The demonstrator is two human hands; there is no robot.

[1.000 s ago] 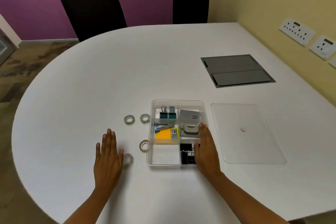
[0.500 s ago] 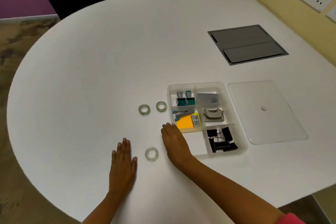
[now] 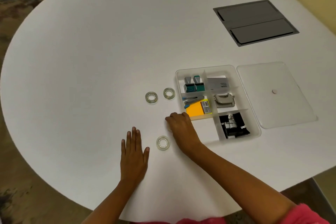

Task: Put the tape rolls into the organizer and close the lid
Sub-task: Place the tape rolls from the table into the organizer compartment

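Observation:
Three clear tape rolls lie flat on the white table: two side by side left of the clear organizer, and one between my hands. My right hand sits at the organizer's left edge, fingers curled down over a further roll, which shows only as a pale sliver under the fingertips. My left hand rests flat on the table, palm down, holding nothing. The clear lid lies flat to the right of the organizer.
The organizer's compartments hold stamps, a stapler with sticky notes, a card box, a hole punch and black binder clips; the front-left one is bare. A grey cable hatch is set into the table at the back right.
My right hand crossed from the organizer's right side to its left edge and curled over the roll there. The view tilted down. My left hand stayed flat.

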